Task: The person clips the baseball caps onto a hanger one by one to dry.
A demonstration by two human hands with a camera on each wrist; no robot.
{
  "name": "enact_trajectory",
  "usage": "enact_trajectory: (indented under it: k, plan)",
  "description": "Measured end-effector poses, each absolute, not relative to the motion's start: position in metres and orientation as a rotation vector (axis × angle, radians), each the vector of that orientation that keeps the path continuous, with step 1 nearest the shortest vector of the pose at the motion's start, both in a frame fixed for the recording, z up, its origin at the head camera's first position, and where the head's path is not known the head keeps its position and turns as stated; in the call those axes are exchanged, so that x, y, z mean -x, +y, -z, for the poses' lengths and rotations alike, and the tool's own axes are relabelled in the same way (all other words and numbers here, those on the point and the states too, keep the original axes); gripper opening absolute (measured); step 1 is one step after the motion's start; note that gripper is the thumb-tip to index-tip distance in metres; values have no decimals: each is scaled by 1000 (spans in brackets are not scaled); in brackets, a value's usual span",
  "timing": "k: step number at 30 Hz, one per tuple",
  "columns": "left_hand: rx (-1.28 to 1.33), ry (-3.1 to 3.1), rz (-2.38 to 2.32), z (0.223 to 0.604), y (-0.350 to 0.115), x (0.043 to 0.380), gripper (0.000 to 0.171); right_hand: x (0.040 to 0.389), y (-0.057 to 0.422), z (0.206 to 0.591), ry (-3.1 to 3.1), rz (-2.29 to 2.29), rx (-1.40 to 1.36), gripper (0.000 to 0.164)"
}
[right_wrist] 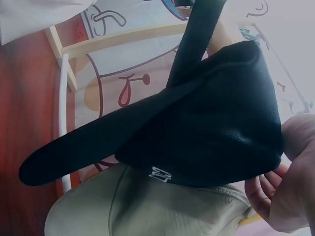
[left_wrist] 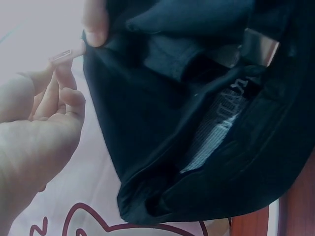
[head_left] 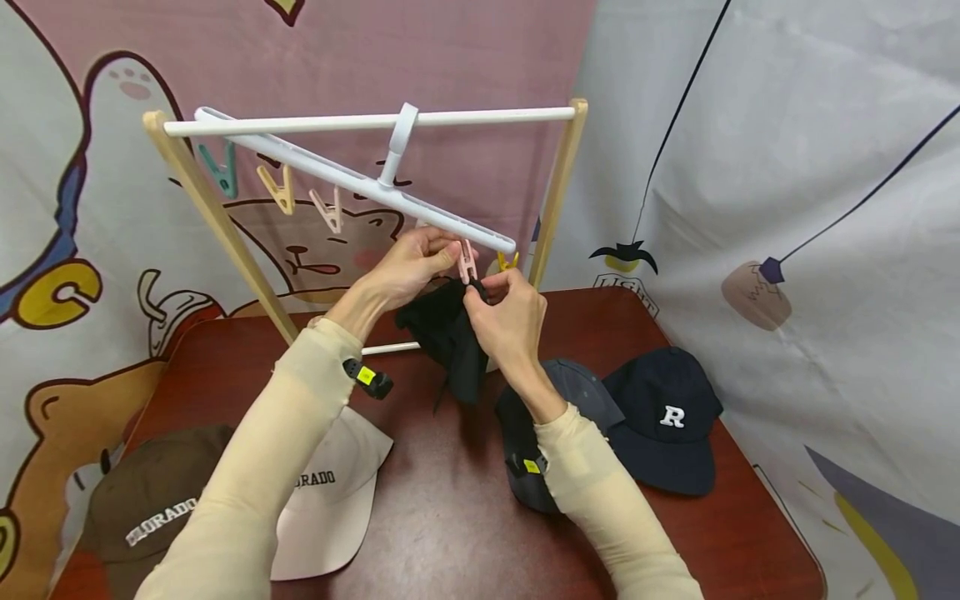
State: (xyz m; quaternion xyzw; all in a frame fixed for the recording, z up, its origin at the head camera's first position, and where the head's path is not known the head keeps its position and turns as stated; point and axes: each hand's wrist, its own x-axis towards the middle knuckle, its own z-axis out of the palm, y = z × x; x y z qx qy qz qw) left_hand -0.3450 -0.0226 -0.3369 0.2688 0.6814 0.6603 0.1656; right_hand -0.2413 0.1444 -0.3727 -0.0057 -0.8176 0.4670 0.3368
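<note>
My left hand [head_left: 408, 267] pinches a pink clothespin [head_left: 467, 262] below the low right end of a white hanger [head_left: 360, 179]. A black cap [head_left: 453, 333] hangs at the clothespin's lower tip, its crown folded and its inside facing the left wrist view. My right hand [head_left: 510, 321] pinches the cap's upper edge between thumb and fingers, close to the clothespin. In the left wrist view the clothespin [left_wrist: 63, 55] meets the cap's corner. Behind the black cap, the right wrist view shows a beige cap [right_wrist: 147, 211] near a yellow clip [right_wrist: 250, 219].
The hanger tilts on a white rail [head_left: 300, 123] with wooden posts. Green [head_left: 220, 169], yellow [head_left: 277, 190] and pink [head_left: 327, 208] clothespins hang at its left. On the table lie a brown cap [head_left: 150, 492], a cream cap [head_left: 337, 492], a dark grey cap [head_left: 573, 392] and a navy cap [head_left: 663, 417].
</note>
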Motion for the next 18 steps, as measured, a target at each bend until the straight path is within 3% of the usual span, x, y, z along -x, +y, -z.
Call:
enact_trajectory:
  k: [12,18]
  plan:
    - [-756,1934,-1902,337,-17,343,40,243,141,369,-2070,-1256,39,19]
    - [-802,1938,-1912,338,-16,345,31,245,140,365,-2039,-1279,21,19]
